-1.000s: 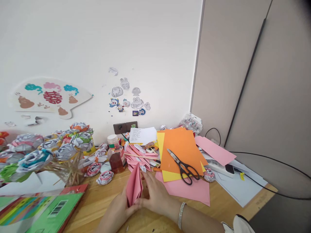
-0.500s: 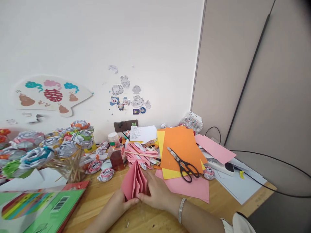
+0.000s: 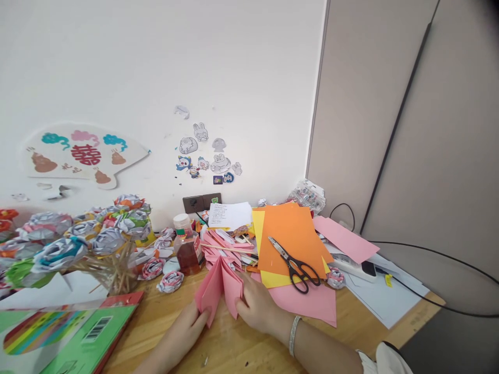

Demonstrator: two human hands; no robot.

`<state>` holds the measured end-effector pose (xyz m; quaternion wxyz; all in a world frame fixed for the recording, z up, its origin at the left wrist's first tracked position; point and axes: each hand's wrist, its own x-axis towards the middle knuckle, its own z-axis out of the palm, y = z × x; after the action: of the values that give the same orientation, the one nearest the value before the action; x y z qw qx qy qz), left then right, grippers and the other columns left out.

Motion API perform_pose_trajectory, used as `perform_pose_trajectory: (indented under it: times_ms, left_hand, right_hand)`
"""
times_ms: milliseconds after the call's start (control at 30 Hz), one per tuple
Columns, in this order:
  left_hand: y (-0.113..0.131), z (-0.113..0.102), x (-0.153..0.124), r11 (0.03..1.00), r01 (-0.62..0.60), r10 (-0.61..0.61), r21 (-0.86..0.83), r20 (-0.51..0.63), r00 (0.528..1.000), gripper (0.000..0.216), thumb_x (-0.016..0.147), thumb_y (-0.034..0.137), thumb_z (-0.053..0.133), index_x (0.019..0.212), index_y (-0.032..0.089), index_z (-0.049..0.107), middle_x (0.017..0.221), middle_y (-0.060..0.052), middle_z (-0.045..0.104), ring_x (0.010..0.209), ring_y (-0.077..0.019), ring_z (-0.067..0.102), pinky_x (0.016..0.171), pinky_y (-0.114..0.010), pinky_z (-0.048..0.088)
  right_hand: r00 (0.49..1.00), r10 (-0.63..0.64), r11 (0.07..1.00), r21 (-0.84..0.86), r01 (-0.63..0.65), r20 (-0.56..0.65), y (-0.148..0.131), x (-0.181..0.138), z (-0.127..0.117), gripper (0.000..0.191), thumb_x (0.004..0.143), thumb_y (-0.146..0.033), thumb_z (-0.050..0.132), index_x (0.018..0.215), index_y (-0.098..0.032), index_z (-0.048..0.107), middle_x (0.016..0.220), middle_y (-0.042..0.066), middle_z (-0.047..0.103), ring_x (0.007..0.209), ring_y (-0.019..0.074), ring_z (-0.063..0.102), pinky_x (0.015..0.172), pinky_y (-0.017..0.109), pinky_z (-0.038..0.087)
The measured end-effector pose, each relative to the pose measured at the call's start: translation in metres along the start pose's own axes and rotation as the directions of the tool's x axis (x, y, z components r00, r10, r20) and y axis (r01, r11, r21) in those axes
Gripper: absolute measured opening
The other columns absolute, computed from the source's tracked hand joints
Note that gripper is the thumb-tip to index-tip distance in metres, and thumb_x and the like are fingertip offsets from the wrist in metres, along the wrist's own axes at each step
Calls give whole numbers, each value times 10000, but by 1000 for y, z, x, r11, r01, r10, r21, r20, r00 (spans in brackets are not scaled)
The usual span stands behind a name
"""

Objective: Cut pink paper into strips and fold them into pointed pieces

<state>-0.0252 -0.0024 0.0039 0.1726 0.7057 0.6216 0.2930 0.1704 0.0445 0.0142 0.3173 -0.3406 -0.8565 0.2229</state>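
Observation:
A folded pink paper (image 3: 212,294) stands over the front of the wooden table, its layers parted into two halves that meet at a peak at the far end. My left hand (image 3: 191,324) pinches the left half, thumb on the near face. On the other side, my right hand (image 3: 255,306) grips the right half between thumb and fingers; a silver bracelet circles that wrist. To the right, black-handled scissors (image 3: 296,266) lie on an orange sheet (image 3: 284,228), with yellow and pink sheets beneath.
A bottle of reddish liquid (image 3: 188,249) stands behind the hands, near crumpled paper flowers (image 3: 170,281). Many paper flowers on sticks (image 3: 107,241) fill the left. A green packet (image 3: 97,332) lies front left. At right are a power strip (image 3: 353,267), white sheets and a cable.
My hands have moved apart, and the folded pink paper, earlier fanned in several pleats, is now spread into two bunched halves with a gap between.

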Motion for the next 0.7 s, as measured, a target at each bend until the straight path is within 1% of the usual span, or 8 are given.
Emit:
perform_pose_trajectory:
  times_ms: [67, 167, 267, 367, 467, 533, 633, 700]
  left_hand:
    - [-2, 2, 1, 999, 33, -33, 5, -16, 999, 381, 803, 289, 323, 993, 138, 616, 1038, -85, 663, 1003, -218, 571, 885, -317, 432]
    - [0, 5, 2, 997, 70, -70, -16, -38, 997, 380, 795, 293, 310, 945, 134, 621, 986, -82, 674, 988, -222, 574, 867, -311, 435]
    - [6, 7, 2, 993, 100, -105, -68, -75, 992, 349, 790, 309, 321, 848, 137, 620, 876, -71, 687, 867, -221, 605, 777, -292, 463]
    - [7, 7, 1, 987, 130, -141, -91, -132, 981, 317, 788, 342, 343, 713, 157, 590, 709, -33, 673, 728, -209, 604, 664, -272, 466]
    - [1, 6, 1, 983, 177, -182, -41, -196, 964, 327, 766, 382, 375, 557, 180, 527, 576, -4, 631, 606, -199, 572, 565, -261, 438]
    - [-3, 5, 2, 979, 197, -204, -53, -214, 955, 349, 752, 419, 401, 515, 184, 506, 551, -2, 622, 587, -203, 565, 540, -261, 434]
    - [-3, 2, 4, 975, 152, -180, -160, -175, 968, 345, 751, 449, 424, 589, 183, 574, 613, -8, 653, 704, -230, 601, 618, -274, 477]
    - [-1, 1, 5, 975, 123, -148, -187, -126, 981, 356, 767, 455, 407, 649, 188, 611, 653, -13, 675, 746, -234, 616, 669, -288, 495]
  right_hand:
    - [999, 18, 1000, 10, -17, -33, 4, 0, 3, 609, 693, -95, 417, 1291, -174, 333, 1231, 87, 468, 1110, 211, 447, 926, 323, 354]
    - [990, 106, 994, 30, -104, -97, 9, 2, 7, 536, 734, -160, 439, 1267, -162, 379, 1228, 94, 489, 1096, 227, 471, 916, 341, 370]
    - [969, 204, 979, 57, -198, -137, 12, 5, 10, 469, 774, -223, 445, 1238, -154, 426, 1178, 107, 535, 1045, 233, 517, 886, 345, 392]
    - [960, 244, 969, 67, -237, -137, 16, 8, 8, 443, 803, -203, 413, 1242, -146, 429, 1113, 119, 579, 998, 226, 550, 844, 328, 412]
    - [957, 259, 965, 57, -254, -127, 21, 11, 3, 411, 818, -205, 400, 1222, -147, 451, 1052, 121, 609, 959, 231, 568, 800, 326, 428]
    - [961, 246, 969, 67, -239, -122, 25, 13, -2, 386, 822, -199, 393, 1196, -152, 473, 1046, 113, 613, 956, 226, 568, 797, 324, 429]
    - [981, 177, 980, 108, -168, -76, 30, 15, -9, 368, 816, -194, 403, 1172, -168, 495, 1056, 92, 612, 954, 208, 568, 800, 309, 432]
    - [990, 134, 982, 139, -127, -46, 33, 15, -12, 366, 816, -204, 410, 1170, -177, 500, 1053, 81, 616, 942, 200, 575, 793, 304, 437]
